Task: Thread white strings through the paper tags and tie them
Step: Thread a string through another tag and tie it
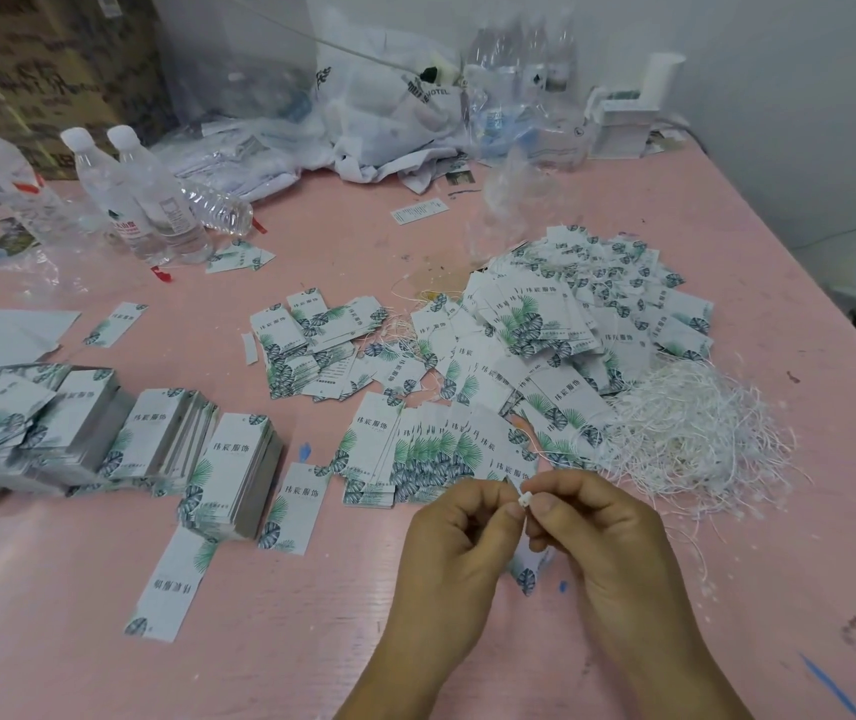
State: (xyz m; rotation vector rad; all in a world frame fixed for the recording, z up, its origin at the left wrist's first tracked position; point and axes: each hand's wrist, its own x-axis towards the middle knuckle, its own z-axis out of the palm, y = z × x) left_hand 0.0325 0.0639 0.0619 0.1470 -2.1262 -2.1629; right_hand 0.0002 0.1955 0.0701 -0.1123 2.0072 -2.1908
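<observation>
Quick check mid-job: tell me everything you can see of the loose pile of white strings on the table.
The pile of white strings is a tangled heap of thin, pale cords, looking like fine twine or plastic thread, with loose ends sticking out all round. It lies on the pink table, to the person's right, just beyond the right hand. Its far and left edges touch and partly overlap the heap of leaf-printed paper tags. A few stray strands trail toward the table's near edge. Neither hand touches the pile.
</observation>
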